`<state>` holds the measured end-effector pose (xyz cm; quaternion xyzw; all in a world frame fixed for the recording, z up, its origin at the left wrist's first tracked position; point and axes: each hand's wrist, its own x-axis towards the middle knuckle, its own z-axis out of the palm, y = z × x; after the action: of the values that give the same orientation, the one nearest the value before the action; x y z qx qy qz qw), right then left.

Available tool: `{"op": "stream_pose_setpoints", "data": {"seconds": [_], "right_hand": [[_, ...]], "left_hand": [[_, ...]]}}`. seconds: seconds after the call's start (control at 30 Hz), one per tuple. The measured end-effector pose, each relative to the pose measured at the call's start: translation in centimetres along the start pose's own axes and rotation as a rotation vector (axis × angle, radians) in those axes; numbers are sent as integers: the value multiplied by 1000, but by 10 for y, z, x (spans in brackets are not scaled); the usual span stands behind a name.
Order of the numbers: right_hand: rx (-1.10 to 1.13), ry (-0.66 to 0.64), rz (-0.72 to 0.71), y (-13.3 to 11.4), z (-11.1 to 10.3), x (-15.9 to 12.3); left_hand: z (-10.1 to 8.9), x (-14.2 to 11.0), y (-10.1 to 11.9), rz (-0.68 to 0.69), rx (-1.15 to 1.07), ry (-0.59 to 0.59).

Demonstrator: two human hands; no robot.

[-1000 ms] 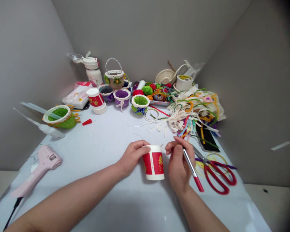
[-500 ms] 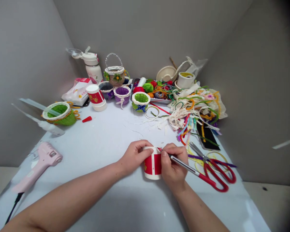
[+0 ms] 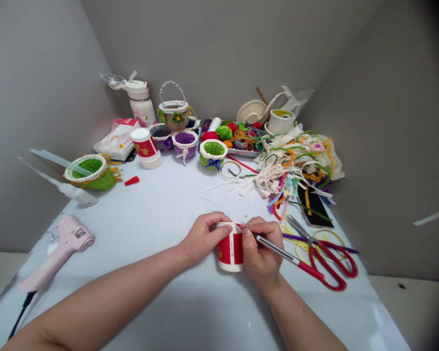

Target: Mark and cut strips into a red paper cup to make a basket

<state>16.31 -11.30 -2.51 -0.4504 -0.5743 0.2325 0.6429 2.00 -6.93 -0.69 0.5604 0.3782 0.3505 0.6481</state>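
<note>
A red and white paper cup (image 3: 231,253) stands on the table in front of me. My left hand (image 3: 208,234) grips it from the left, with the thumb on its near side just below the upper edge. Between the thumb and fingers of my right hand (image 3: 262,248) is a marker pen (image 3: 283,253) with a red tip and a red end. The tip touches the cup near its upper edge, and the pen slants down to the right. The far side of the cup and some left fingers are hidden. A red pen cap (image 3: 132,181) lies farther back on the left.
Red-handled scissors (image 3: 325,258) lie right of my right hand, by a phone (image 3: 316,207) and a heap of yarn and lace (image 3: 292,165). A pink glue gun (image 3: 60,251) rests at left. Behind stand small woven baskets (image 3: 185,146), stacked cups (image 3: 146,148) and a yarn tray (image 3: 245,152).
My right hand and the marker pen have shifted slightly left along the cup's upper edge. My left hand and the cup have stayed in place.
</note>
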Motion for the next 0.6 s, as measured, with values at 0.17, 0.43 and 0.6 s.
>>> {"op": "stream_pose_setpoints", "data": {"seconds": [0.17, 0.43, 0.6], "right_hand": [[-20, -8, 8, 2, -1, -1], [-26, -7, 13, 2, -1, -1], [-25, -2, -1, 1, 0, 0]], "left_hand": [[0, 0, -1, 1, 7, 9], [0, 0, 0, -5, -3, 12], [1, 0, -1, -4, -10, 9]]}}
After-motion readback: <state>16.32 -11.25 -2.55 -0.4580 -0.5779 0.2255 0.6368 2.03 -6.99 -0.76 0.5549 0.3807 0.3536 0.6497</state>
